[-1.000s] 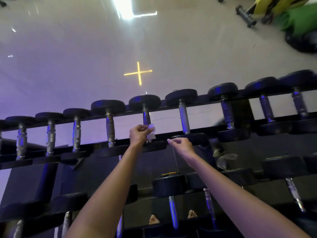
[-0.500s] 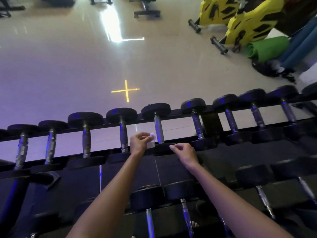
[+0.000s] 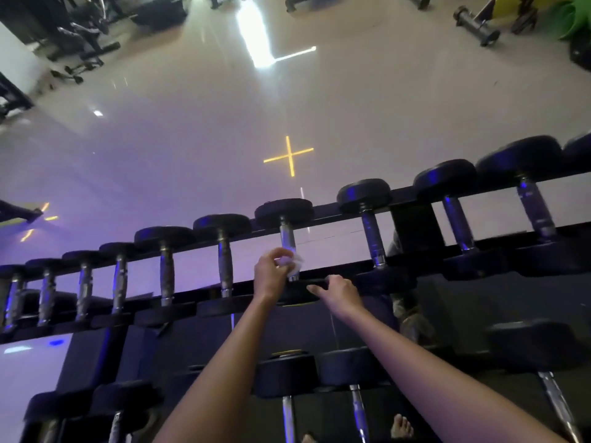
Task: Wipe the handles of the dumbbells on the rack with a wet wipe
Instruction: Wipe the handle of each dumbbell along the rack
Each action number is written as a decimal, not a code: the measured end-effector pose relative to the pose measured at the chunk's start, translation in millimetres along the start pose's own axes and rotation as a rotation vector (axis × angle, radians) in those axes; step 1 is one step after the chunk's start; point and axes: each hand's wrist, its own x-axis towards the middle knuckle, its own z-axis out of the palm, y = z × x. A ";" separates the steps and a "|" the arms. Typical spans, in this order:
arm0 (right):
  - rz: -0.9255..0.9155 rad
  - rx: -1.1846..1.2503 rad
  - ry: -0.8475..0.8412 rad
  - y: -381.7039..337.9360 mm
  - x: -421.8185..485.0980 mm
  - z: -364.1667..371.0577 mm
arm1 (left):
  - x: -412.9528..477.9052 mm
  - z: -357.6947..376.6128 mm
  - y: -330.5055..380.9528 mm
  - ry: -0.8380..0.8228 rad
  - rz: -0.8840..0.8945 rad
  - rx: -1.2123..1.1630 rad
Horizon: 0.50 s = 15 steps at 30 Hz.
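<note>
A black rack (image 3: 339,210) carries a top row of black-headed dumbbells with chrome handles. My left hand (image 3: 271,276) pinches a crumpled white wet wipe (image 3: 292,263) against the lower part of the handle of the middle dumbbell (image 3: 287,235). My right hand (image 3: 339,291) grips the near black head of that same dumbbell, just right of the wipe. The handle's lower end is hidden behind the wipe and my fingers.
Neighbouring dumbbell handles stand left (image 3: 224,260) and right (image 3: 372,241) of the one held. A lower row of dumbbells (image 3: 286,374) sits under my forearms. Behind the rack lie a shiny floor with a yellow cross (image 3: 289,155) and gym machines (image 3: 83,36).
The view has swung so the rack sits lower and more tilted. My left hand has slid the wipe onto the handle; my right hand has come down onto the near head.
</note>
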 end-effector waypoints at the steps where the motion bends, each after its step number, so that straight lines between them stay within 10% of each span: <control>1: 0.026 0.014 -0.016 -1.2 2.9 1.9 | 0.8 1.9 2.4 -0.033 0.054 0.075; 7: 0.155 0.160 0.016 -2.1 14.0 12.5 | 24.8 -0.9 -10.1 -0.476 0.524 0.851; 15: 0.265 0.308 0.064 -7.4 12.9 13.8 | 61.6 23.0 8.2 -0.761 0.619 1.313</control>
